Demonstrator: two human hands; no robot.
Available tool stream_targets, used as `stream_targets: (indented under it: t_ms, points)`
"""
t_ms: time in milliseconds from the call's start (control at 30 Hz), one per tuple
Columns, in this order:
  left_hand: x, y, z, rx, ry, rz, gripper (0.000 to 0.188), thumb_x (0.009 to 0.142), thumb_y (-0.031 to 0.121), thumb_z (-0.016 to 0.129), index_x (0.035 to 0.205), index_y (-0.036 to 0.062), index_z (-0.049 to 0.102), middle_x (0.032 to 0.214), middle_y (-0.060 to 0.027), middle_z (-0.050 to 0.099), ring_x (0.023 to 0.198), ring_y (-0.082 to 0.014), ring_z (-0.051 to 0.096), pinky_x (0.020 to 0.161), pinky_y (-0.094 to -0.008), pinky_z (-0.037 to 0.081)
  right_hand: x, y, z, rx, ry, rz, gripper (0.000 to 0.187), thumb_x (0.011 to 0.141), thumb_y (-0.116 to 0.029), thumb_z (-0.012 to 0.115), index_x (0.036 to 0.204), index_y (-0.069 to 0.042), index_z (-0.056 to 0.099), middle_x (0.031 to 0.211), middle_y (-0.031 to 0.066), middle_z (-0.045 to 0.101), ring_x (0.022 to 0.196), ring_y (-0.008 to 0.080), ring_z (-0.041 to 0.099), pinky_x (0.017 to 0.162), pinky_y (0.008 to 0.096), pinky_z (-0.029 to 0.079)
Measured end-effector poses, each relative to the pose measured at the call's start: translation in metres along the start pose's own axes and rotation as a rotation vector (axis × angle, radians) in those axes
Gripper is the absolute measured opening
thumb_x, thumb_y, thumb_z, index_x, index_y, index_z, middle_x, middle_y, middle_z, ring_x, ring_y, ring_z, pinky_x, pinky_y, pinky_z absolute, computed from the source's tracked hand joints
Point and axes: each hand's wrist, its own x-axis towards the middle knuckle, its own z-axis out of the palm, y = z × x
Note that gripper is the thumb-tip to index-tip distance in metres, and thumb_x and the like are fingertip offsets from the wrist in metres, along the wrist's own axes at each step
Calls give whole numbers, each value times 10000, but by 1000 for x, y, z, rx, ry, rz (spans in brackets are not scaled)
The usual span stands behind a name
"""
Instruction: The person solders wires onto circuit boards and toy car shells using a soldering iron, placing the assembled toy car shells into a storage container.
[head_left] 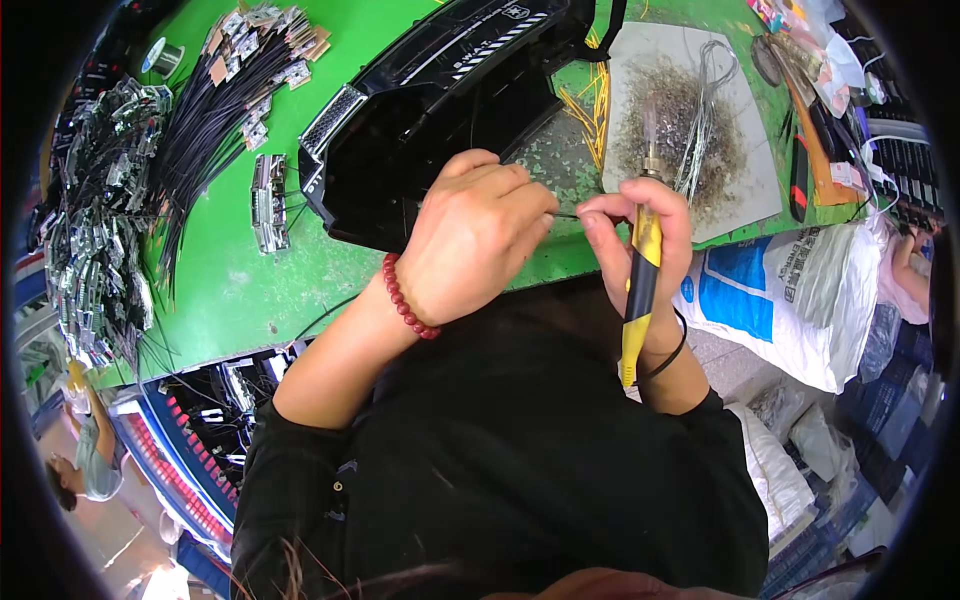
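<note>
A thin dark wire [566, 215] runs between my two hands in front of a black plastic housing [390, 125]. My left hand [475, 220] is closed, its fingertips pinching one end of the wire; its palm side is hidden. My right hand [668, 235] grips a soldering iron [643, 275] with a yellow and black handle. The iron's metal end points away from me, over a grey board [742, 190]. The thumb and forefinger of that same hand meet at the wire's other end. The housing lies tilted on the green table, its hollow side toward me.
Dark debris and silvery solder wire [700, 125] lie on the grey board, with yellow wires [598, 120] beside it. Small circuit boards on black leads [225, 90], chrome parts [100, 210] and a solder spool [163, 57] occupy the left. A white sack [810, 300] hangs near the right edge.
</note>
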Motion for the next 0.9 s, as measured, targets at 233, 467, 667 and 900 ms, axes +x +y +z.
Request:
stream_targets:
  t_ms: [233, 467, 667, 900]
  points:
    - [-2, 1, 2, -273, 48, -178, 59, 775, 55, 671, 784, 44, 614, 725, -89, 587, 702, -289, 584, 652, -376, 443, -3, -10, 7, 378, 87, 209, 425, 835, 72, 646, 1190, -15, 429, 896, 139, 652, 831, 174, 659, 710, 264, 525]
    - [-2, 1, 1, -388, 26, -292, 56, 797, 69, 667, 790, 32, 625, 730, -99, 597, 689, -283, 585, 644, -364, 450, -4, 0, 14, 275, 54, 82, 448, 802, 106, 668, 1177, -16, 458, 972, 90, 572, 834, 170, 668, 728, 268, 529]
    - [-1, -1, -5, -559, -19, -405, 56, 799, 42, 663, 792, -1, 628, 722, -96, 591, 666, -229, 578, 607, -325, 450, -3, 0, 16, 441, 27, 149, 483, 803, 95, 671, 1202, -28, 426, 924, 116, 633, 857, 184, 668, 762, 285, 537]
    - [-1, -7, -8, -605, -66, -287, 36, 804, 16, 647, 821, -10, 630, 753, -98, 585, 692, -216, 580, 619, -305, 453, 0, 7, 9, 621, -78, 177, 520, 805, 87, 678, 1225, -42, 400, 920, 141, 645, 880, 201, 668, 772, 305, 554]
